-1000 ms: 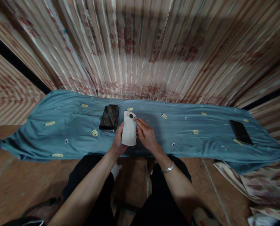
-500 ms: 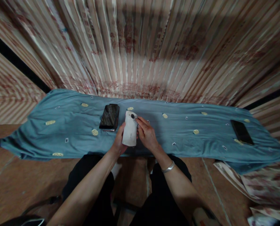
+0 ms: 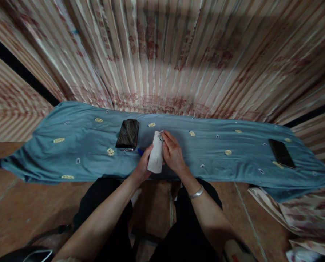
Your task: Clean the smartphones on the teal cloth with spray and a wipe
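My left hand is closed round the lower left side of a white phone, held tilted above the cloth with its back towards me. At the phone's upper right corner my right hand is closed, its thumb and forefinger pinching a thin, pale, shiny edge by the camera area. Whether this edge is part of a clear case I cannot tell. A small piece of something blue shows just left of my left fingers. Left of the hands lies a stack of black-screened phones.
A blue cloth with yellow printed shapes covers the long, narrow table. Another dark phone lies far to the right. Behind the table hangs a striped curtain. Dark poles slant at both sides.
The white phone has shifted slightly right and turned in my hands. My right fingers now cover or lift at its camera corner. The blue piece has come into view by my left hand.
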{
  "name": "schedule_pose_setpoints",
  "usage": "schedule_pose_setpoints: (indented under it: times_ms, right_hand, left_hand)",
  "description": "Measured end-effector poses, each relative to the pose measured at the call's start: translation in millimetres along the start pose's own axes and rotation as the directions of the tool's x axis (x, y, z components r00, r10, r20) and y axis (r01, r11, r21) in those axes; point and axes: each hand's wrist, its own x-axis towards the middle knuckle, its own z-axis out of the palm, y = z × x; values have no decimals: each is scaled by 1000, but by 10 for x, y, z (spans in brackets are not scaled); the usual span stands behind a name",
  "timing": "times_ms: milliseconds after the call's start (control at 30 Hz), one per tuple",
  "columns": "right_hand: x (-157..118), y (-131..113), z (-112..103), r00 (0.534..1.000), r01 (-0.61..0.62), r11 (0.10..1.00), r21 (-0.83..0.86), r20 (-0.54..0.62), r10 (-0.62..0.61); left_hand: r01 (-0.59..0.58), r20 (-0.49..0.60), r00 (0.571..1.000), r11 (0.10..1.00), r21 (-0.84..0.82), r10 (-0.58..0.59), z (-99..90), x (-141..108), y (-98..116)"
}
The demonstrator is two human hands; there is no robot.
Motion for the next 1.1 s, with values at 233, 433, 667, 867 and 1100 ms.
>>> schedule_pose_setpoints:
  times_ms: [233, 433, 667, 867, 1100]
  right_hand:
    - [-15, -92, 34, 998, 63, 998, 10, 27, -64]
    - [3, -77, -18, 999, 36, 999, -15, 11, -36]
    - [-7, -138, -15, 995, 90, 996, -4, 35, -90]
    - [9, -137, -53, 996, 85, 996, -20, 17, -85]
    - [-14, -196, -40, 992, 113, 994, -11, 53, -112]
  left_hand:
    - [-59, -31, 998, 996, -72, 57, 50, 16, 33]
    - [-3, 31, 1000, 1000, 31, 2, -8, 28, -17]
    - [-87, 23, 996, 996, 6, 87, 7, 46, -44]
    - [-40, 28, 999, 997, 73, 38, -25, 76, -84]
    - [-31, 37, 999, 999, -35, 33, -15, 62, -59]
